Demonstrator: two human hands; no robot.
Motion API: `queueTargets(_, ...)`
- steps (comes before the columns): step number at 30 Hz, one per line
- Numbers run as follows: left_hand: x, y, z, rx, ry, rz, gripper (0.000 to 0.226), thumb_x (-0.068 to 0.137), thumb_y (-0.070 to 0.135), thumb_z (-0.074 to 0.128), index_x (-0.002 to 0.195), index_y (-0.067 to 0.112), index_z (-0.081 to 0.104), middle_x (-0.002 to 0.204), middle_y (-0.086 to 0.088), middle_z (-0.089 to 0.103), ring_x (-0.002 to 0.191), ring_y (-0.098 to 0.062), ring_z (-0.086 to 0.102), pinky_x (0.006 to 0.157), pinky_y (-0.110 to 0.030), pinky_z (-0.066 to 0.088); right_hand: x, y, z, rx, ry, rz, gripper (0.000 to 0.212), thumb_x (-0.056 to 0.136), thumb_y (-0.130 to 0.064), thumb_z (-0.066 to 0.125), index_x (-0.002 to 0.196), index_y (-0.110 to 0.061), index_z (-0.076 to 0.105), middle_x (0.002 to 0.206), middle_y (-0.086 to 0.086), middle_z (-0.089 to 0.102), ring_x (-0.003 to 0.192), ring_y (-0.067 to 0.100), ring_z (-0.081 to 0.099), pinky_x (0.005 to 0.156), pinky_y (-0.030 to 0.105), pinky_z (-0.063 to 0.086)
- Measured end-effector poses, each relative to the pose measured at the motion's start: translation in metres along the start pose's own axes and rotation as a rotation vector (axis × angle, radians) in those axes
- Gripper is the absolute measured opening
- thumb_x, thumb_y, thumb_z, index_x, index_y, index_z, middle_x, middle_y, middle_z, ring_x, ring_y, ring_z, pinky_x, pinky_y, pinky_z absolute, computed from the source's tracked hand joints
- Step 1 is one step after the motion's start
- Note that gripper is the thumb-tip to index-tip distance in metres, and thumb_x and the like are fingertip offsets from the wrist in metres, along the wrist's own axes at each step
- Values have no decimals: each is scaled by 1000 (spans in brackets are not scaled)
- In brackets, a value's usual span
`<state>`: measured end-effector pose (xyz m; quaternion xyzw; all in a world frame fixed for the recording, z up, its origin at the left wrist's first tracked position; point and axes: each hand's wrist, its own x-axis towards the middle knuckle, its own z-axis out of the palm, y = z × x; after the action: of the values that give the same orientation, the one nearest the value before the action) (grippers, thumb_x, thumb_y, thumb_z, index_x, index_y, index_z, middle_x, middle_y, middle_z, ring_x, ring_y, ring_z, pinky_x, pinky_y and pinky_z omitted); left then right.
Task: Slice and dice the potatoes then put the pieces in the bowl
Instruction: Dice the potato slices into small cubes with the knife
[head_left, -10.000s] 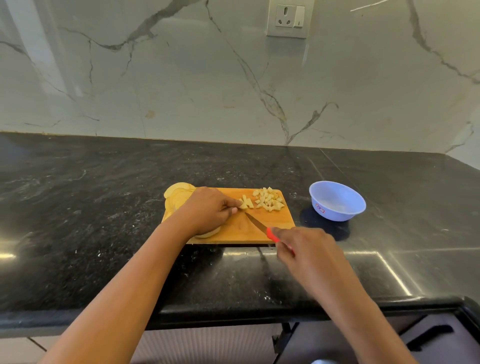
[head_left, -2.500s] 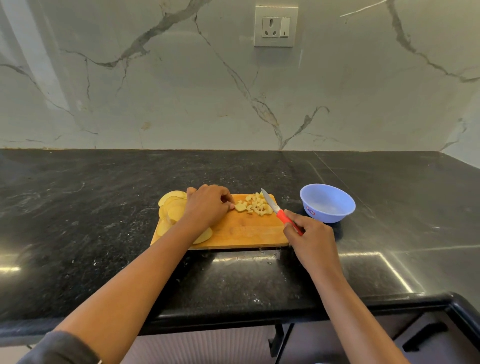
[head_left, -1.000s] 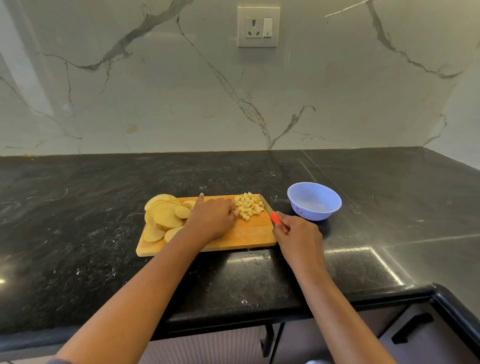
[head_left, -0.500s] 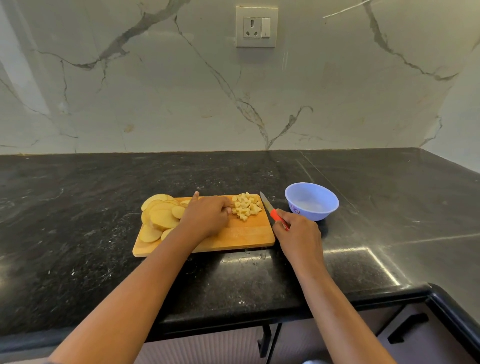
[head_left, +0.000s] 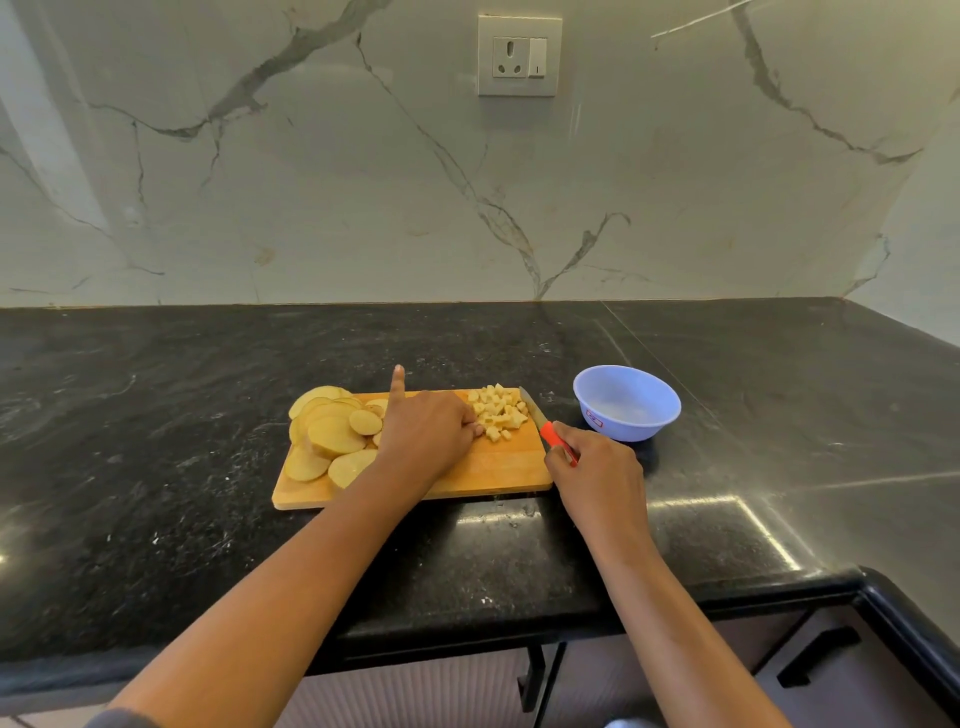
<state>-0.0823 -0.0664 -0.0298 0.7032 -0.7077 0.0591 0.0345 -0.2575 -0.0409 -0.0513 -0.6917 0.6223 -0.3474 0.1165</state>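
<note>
A wooden cutting board (head_left: 498, 470) lies on the black counter. Several round potato slices (head_left: 332, 436) are heaped on its left end. A small pile of diced potato (head_left: 497, 410) sits at its far right corner. My left hand (head_left: 426, 436) rests palm down on the board between them, fingers curled against the edge of the dice, one finger sticking straight out. What it holds underneath is hidden. My right hand (head_left: 597, 478) grips the red handle of a knife (head_left: 540, 422), whose blade lies along the board's right edge. A light blue bowl (head_left: 623, 428) stands just right of the knife and looks empty.
The black stone counter (head_left: 208, 415) runs wide to the left and right, with its front edge near me. A marble wall with a socket (head_left: 519, 56) rises behind. A drawer handle (head_left: 815, 657) shows below at the right.
Ten seconds ago the knife was cutting at mid-board; it now rests at the board's right edge. In the last second my left hand stayed by the dice and one finger straightened.
</note>
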Motion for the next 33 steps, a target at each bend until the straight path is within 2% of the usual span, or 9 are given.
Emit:
queueTargets(4,-1,-13,-2,-30,-6,-35,35,99,47,38,126,39,58,127,7,62,116,-15,57,117,-47,-5,-1,1,-1,18,27,18,38,92,-20,54,130,-22,57,87,-1,71,70,8,57,77,27,49)
queueTargets(9,-1,-5,4,-32,-36,48,40,97,54,36,123,37,61,126,14,62,120,-9,54,116,-47,-7,-1,1,1,-7,-1,-5,37,93,-25,53,130,-24,58,91,-3,70,77,11,60,75,26,48)
queueTargets(13,-6,-1,1,4,28,47,40,97,54,36,121,36,63,119,11,66,112,-8,59,117,-45,-7,-4,2,1,-6,20,-11,37,93,-24,53,130,-21,58,84,-1,68,74,11,58,72,26,47)
queueTargets(15,-11,-7,-3,-28,37,22,40,96,56,36,124,38,59,121,10,65,116,-10,57,117,-44,-5,-7,2,0,-3,33,-21,37,93,-23,52,130,-22,58,78,-3,66,70,11,57,68,26,47)
queueTargets(18,-19,-28,-8,-134,103,19,40,94,55,44,127,38,57,134,11,57,124,-9,51,118,-41,7,-13,-1,-1,-24,57,-89,38,92,-20,51,129,-25,58,66,-5,54,62,13,50,56,23,37)
queueTargets(21,-30,-52,-12,-327,129,41,40,92,45,55,131,33,54,138,12,52,129,-10,46,112,-35,28,-16,-9,0,-105,57,-169,39,93,-22,50,131,-29,56,66,-6,46,61,14,46,48,16,25)
queueTargets(23,-34,-68,-16,-408,94,46,41,93,37,58,133,32,52,139,11,51,130,-13,45,108,-35,34,-17,-14,1,-138,49,-198,39,94,-24,48,132,-29,55,68,-8,44,61,13,46,48,14,22)
queueTargets(29,-37,-104,-28,-473,88,-74,33,94,29,58,127,29,59,130,5,60,124,-18,50,101,-33,37,-15,-27,10,-201,29,-256,37,96,-29,46,132,-27,54,77,-10,48,64,12,51,52,23,31)
queueTargets(33,-30,-108,-26,-529,73,-66,15,87,34,66,99,25,68,108,6,64,100,-8,52,83,-24,39,-9,-39,18,-197,11,-285,38,95,-30,47,133,-27,54,88,-5,62,72,17,60,58,28,43)
